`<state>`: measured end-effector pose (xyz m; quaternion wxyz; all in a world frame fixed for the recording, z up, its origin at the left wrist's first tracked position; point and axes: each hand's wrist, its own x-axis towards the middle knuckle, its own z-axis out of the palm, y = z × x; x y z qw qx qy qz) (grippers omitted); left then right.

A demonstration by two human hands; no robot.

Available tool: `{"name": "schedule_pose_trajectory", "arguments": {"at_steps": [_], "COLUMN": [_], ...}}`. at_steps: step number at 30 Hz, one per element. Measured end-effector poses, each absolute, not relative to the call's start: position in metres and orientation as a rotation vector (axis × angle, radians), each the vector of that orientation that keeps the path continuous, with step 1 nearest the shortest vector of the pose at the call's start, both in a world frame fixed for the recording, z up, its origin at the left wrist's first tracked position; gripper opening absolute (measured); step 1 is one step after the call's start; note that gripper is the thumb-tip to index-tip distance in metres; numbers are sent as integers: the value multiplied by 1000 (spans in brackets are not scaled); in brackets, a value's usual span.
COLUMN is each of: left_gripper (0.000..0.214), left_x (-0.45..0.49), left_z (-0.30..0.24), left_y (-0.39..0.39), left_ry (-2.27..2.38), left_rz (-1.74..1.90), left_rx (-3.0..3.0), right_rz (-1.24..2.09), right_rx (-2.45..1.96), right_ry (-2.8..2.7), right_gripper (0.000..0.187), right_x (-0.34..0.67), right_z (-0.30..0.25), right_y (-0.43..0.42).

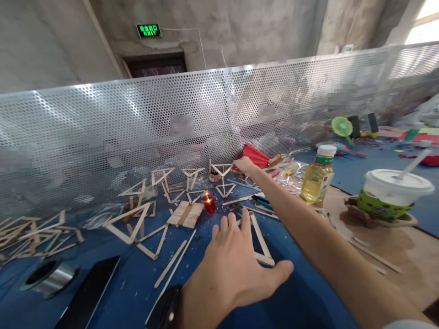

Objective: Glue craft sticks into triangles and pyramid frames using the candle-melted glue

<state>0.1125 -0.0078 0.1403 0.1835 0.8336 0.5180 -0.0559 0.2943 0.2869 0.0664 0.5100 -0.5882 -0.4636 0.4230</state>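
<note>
My right hand (244, 165) is stretched far out, its fingers pinched at the upper corner of a craft-stick stand (224, 179) made of two triangles joined by an upright. My left hand (228, 265) is spread open, palm down. Beneath and just right of its fingers lies a flat craft-stick triangle (261, 235), partly hidden by the hand. A lit candle in a red glass (210, 205) burns beyond my left fingertips. Beside it lies a pack of craft sticks (194, 215) with a brown band around it.
More stick stands (161, 178) line the mesh partition (120, 123). Blue-handled pliers (262, 201) lie under my right forearm. To the right are a bottle of yellow liquid (317, 178) and a lidded cup (391, 194). A wire spool (51, 276) and a black phone (91, 290) lie left.
</note>
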Motion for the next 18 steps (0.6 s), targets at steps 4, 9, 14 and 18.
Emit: {"name": "schedule_pose_trajectory", "arguments": {"at_steps": [4, 9, 14, 18], "left_gripper": [126, 123, 123, 115], "left_x": [113, 114, 111, 100], "left_z": [141, 144, 149, 156], "left_y": [-9, -11, -10, -3], "left_ry": [1469, 1481, 1458, 1440], "left_rz": [-154, -164, -150, -2], "left_rx": [2371, 2367, 2391, 2419], "right_rz": [1060, 958, 642, 453], "right_rx": [-1451, -1534, -1740, -1777], "right_ry": [-1103, -1176, -1366, -1697], "right_gripper": [23, 35, 39, 10], "right_x": [295, 305, 331, 341], "right_z": [61, 57, 46, 29], "right_y": [281, 277, 264, 244]}}
